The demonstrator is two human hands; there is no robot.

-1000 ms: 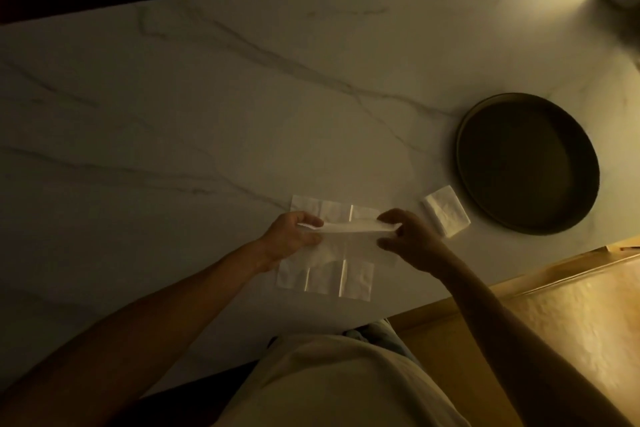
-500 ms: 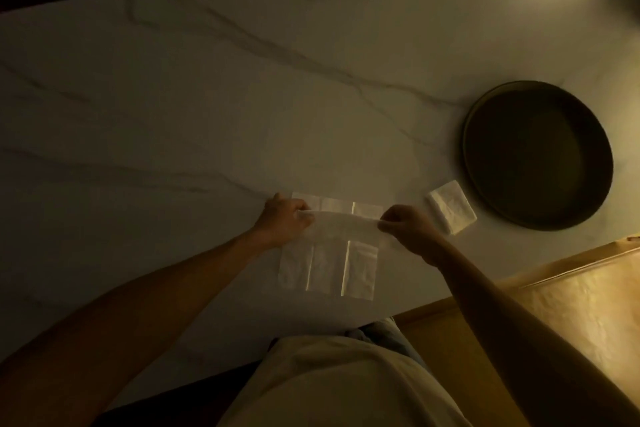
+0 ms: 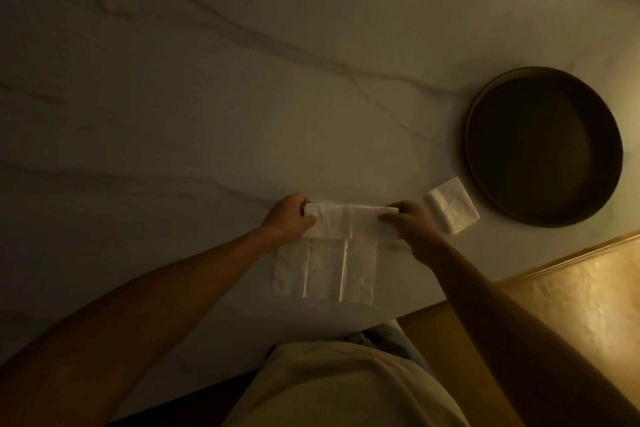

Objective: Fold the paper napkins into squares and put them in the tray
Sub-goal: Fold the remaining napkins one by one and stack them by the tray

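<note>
On the dim marble table (image 3: 207, 97), left hand (image 3: 289, 218) and right hand (image 3: 414, 224) pinch the napkin (image 3: 346, 224), fingertips hidden.

A single view is given, taken from the person's head and aimed steeply down and forward over the marble table (image 3: 207, 97). The near edge is seen at the bottom, the far edge along the top left. Both forearms are taken in at close range, with wide-angle curving at the borders.
</note>
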